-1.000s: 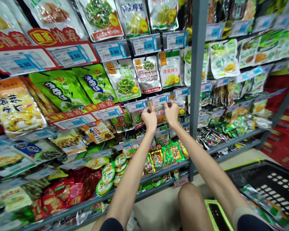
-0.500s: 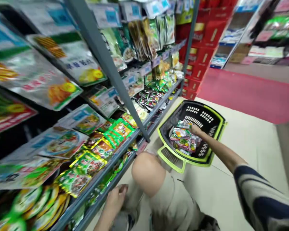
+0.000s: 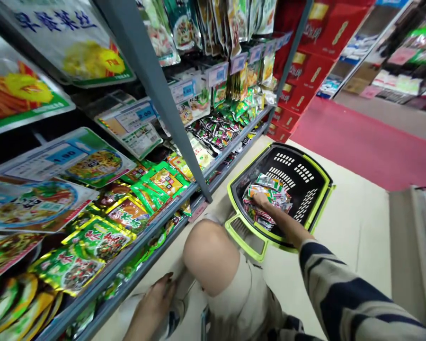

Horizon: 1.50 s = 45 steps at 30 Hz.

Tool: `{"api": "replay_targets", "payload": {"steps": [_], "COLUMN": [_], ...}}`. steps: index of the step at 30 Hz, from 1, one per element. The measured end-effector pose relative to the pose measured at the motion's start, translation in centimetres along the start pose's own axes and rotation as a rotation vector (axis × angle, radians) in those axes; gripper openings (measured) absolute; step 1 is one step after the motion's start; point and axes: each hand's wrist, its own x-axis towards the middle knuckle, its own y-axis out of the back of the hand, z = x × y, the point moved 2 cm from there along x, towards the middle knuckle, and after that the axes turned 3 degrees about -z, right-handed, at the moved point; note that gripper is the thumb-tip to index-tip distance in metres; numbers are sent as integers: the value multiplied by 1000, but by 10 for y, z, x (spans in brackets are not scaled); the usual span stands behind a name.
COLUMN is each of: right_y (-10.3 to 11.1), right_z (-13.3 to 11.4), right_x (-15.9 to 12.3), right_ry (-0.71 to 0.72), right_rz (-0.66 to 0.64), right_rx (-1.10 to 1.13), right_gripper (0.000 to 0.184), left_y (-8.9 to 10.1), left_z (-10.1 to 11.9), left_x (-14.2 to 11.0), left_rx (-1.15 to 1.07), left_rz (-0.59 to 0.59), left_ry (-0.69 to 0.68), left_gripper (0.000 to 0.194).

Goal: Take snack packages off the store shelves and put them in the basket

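In blk slotted plastic basket (image 3: pixel 307 186), R hand (image 3: pixel 261 200) touches glossy pkts (image 3: pixel 276 192) (can't tell grip); L hand (image 3: pixel 154 300) loose.

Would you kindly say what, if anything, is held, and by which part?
The left hand holds nothing visible; the right hand is on packets in the basket, grip unclear.

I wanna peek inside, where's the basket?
In the head view, the basket stands on the floor right of centre, beside the shelf rack, with the right hand inside it.

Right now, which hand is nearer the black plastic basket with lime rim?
Right: the right hand is inside the basket; the left hand is outside, near the bare knee.
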Motion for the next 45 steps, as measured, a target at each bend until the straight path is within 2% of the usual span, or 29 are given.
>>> {"api": "replay_targets", "payload": {"steps": [1, 3, 6, 8, 10, 12, 14, 16, 18, 19, 21, 23, 25, 28, 32, 36, 40, 43, 45], "right_y": [7, 35, 102, 148, 179, 186, 171, 148, 136, 137, 150, 165, 174, 176, 170, 176, 188, 197, 201], "right_z": [-1, 0, -9, -36, -83, -141, -194, -238, -272, -286, -315, -347, -382, -420, -432, -447, -496, -534, -551], "right_x": [-3, -16, -53, -91, -135, -182, -222, -250, -263, -263, -252, -234, -213, -181, -149, -118, -74, -47, -37], "right_ry": [6, 15, 52, 197, 540, 939, 1254, 1481, 1549, 1502, 1295, 1082, 950, 850, 829, 927, 976, 1038, 1074], "right_rz": [-8, 2, 138, 256, 311, 298, 259, 172, 124, 139, 141, 18, -98, -46, 24, -16, 80, 109, 101], "right_rx": [-8, -29, -15, 53, 144, 140, 64, -12, 68, 205, 590, 896, 1039, 1180, 1280, 1225, 1118, 1134, 1221], "right_gripper": [24, 27, 38, 44, 40, 40, 56, 65, 62, 57, 46, 46, 50, 49, 47, 47, 47, 48, 51], "left_y": [7, 28, 76, 109, 133, 144, 147, 150, 159, 167, 190, 219, 248, 278, 296, 323, 373, 406, 418], "left_z": [8, 27, 71, 113, 162, 210, 243, 253, 247, 241, 236, 241, 255, 275, 280, 276, 277, 284, 289], "left_x": [1, 2, -8, -29, -60, -94, -121, -136, -146, -149, -152, -149, -141, -124, -101, -73, -36, -22, -21], "left_rx": [-39, -158, -472, -706, -921, -1148, -1277, -1265, -1216, -1192, -1156, -1096, -1030, -1013, -1029, -957, -1011, -991, -953], "left_rz": [35, 112, 220, 236, 170, 37, -39, 111, 387, 516, 681, 752, 787, 881, 992, 985, 969, 1104, 1201], "left_ry": [-5, -5, -6, -50, -149, -325, -475, -502, -470, -459, -487, -558, -639, -715, -734, -700, -601, -624, -685], "left_gripper": [57, 55, 62, 65, 65, 77, 89, 80, 64, 58, 54, 52, 52, 52, 48, 45, 35, 28, 31]}}
